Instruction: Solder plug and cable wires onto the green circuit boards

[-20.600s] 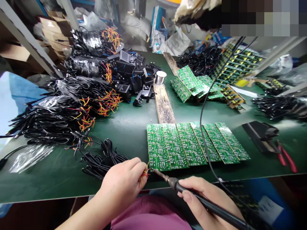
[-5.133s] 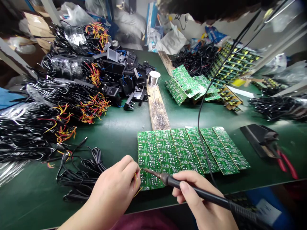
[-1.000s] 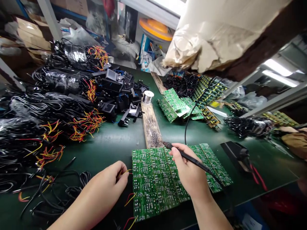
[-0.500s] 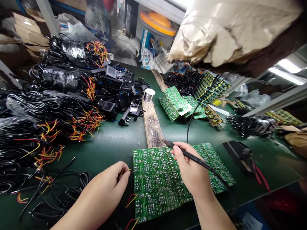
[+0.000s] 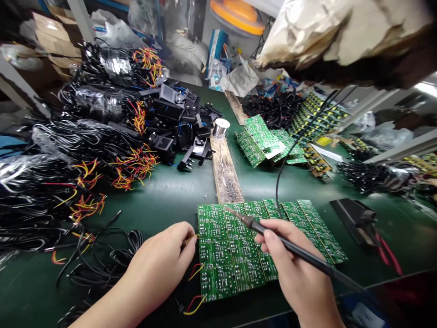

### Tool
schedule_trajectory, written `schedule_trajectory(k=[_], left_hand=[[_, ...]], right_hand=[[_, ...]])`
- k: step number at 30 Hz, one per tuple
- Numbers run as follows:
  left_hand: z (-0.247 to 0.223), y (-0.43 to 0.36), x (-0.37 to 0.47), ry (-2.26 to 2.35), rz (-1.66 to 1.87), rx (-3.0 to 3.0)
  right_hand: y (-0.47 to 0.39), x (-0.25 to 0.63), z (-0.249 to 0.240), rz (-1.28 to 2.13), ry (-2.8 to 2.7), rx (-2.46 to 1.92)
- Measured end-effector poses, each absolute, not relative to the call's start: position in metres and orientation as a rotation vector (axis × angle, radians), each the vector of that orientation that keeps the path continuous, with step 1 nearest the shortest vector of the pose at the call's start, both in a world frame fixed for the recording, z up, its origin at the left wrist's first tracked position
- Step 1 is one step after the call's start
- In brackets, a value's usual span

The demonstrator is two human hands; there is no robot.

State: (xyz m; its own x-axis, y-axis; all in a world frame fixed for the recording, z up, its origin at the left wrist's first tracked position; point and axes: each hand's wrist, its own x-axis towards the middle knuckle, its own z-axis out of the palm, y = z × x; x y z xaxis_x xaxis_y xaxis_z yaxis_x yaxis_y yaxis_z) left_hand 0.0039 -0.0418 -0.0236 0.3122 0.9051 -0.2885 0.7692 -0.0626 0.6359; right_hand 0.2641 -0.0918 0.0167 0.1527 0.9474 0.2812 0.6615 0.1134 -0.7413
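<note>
Leaving the wooden strip [image 5: 227, 177], the soldering iron [image 5: 253, 224] pinched in the right hand [image 5: 296, 264] seems better placed to reach the yellow wire [image 5: 195, 236] pinched by the left hand [image 5: 164, 262].

No words, numbers or brands can be read. Any print on the green circuit boards [image 5: 244, 250] is too small to be made out; the pale sheet [image 5: 364, 315] at lower right is blurred.
</note>
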Motion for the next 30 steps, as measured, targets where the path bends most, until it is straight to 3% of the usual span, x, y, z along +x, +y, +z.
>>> schedule_trajectory(k=[8,30], left_hand=[[-0.025,-0.042,0.003,1.488,0.253,1.896],[-0.020,-0.042,0.006,1.511,0.236,1.903]], right_hand=[[-0.138,0.249,0.016,0.531,-1.709,-1.710],[-0.129,0.242,0.017,0.534,-1.728,-1.561]])
